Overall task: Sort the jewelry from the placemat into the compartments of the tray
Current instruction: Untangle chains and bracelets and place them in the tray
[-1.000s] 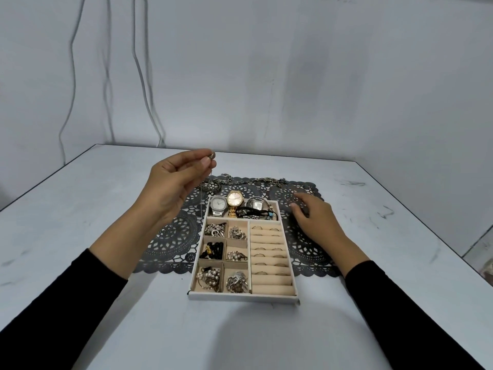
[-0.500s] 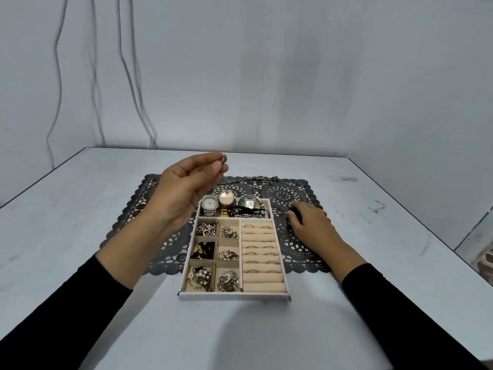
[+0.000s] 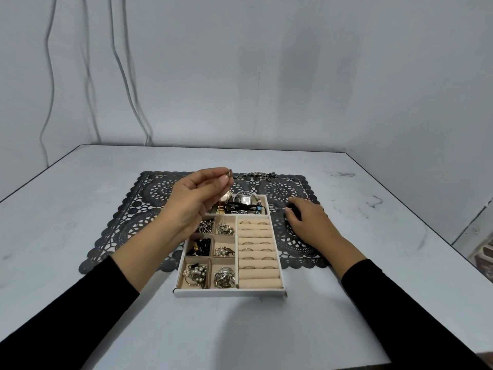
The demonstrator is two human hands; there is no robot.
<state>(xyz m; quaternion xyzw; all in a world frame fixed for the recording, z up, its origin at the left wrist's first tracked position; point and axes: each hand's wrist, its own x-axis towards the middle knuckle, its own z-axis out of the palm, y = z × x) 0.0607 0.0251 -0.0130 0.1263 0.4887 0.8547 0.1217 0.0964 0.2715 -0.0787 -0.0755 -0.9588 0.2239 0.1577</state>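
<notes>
My left hand [image 3: 192,201] is raised above the tray's [image 3: 229,291] far-left corner, thumb and forefinger pinched on a small metal piece [image 3: 230,172] whose thin chain hangs straight down. My right hand [image 3: 306,222] rests palm-down on the placemat [image 3: 128,222], fingers curled; whether it grips anything, I cannot tell.

left hand [image 3: 190,202]: covers upper left of tray [image 3: 229,291]; left end of watch compartment hidden
pinched item [image 3: 230,172]: tiny, at fingertips; a thin strand below it; type can't tell
right hand [image 3: 306,222]: fingertips on something dark on placemat [image 3: 128,225]; mostly hidden, can't tell what
chain [image 3: 256,174]: far mat edge, links too small to tell
small compartments: tangled pieces, single items unclear
sleeves [image 3: 53,316]: cut off by bottom frame edge
lower right edge: reddish object, cut off, unclear
</notes>
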